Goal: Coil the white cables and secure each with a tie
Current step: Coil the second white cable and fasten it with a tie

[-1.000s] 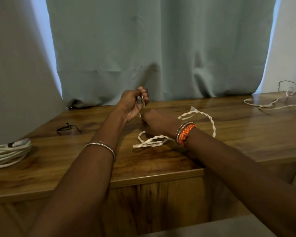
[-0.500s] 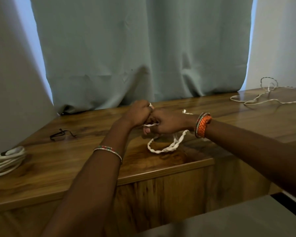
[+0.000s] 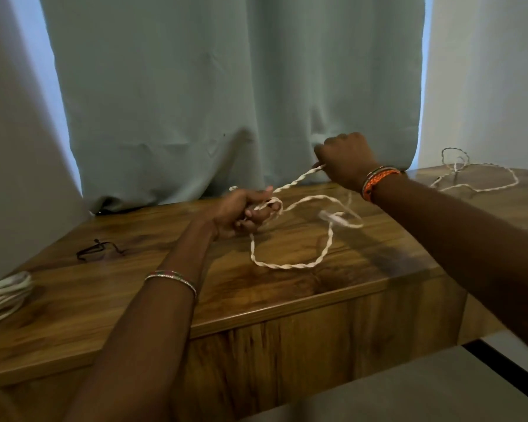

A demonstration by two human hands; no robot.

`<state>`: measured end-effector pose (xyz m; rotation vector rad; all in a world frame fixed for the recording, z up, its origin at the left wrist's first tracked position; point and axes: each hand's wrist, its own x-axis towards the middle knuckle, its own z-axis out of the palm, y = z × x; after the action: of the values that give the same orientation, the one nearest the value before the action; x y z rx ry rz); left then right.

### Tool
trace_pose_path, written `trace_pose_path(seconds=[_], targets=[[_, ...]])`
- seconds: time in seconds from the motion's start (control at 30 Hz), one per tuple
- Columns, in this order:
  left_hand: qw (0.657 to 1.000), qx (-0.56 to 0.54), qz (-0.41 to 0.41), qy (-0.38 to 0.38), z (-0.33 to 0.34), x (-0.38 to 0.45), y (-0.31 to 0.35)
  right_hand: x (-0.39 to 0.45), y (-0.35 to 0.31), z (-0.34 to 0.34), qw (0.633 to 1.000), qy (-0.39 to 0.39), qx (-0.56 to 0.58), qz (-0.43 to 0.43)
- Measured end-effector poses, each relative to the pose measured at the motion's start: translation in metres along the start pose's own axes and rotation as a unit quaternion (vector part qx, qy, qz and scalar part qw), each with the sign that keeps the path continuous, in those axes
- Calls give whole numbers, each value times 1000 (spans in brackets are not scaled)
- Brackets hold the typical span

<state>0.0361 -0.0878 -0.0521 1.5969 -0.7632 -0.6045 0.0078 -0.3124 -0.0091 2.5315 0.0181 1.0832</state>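
A white twisted cable point(image 3: 290, 264) lies in loose loops on the wooden table point(image 3: 256, 306) in front of me. My left hand point(image 3: 241, 213) grips one part of it just above the table, fingers curled round the strands. My right hand point(image 3: 345, 159) is raised to the right and pinches the same cable, which runs taut between the two hands. The cable's far length point(image 3: 482, 185) trails off over the table's right end. A black tie point(image 3: 96, 249) lies on the table at the left.
A finished white coil point(image 3: 5, 295) with a dark tie sits at the table's left edge. A pale green curtain point(image 3: 226, 102) hangs close behind the table. The table's front edge is near my forearms.
My hands were together at the cable. My right hand has pulled up and to the right, drawing a length taut, and the loop on the table has spread wider.
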Motion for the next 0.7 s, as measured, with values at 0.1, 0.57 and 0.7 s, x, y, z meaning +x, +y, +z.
trace_pose_path(seconds=[0.1,0.57,0.7], targets=[[999,-23,29,-14,0,2,-7,4,-22,6,995,-8,44,93],[978,-182,106,11,-13,-7,2,8,-108,30,855,86,481,174],[973,-193,123,24,-12,-8,9,6,-107,38,848,103,487,183]])
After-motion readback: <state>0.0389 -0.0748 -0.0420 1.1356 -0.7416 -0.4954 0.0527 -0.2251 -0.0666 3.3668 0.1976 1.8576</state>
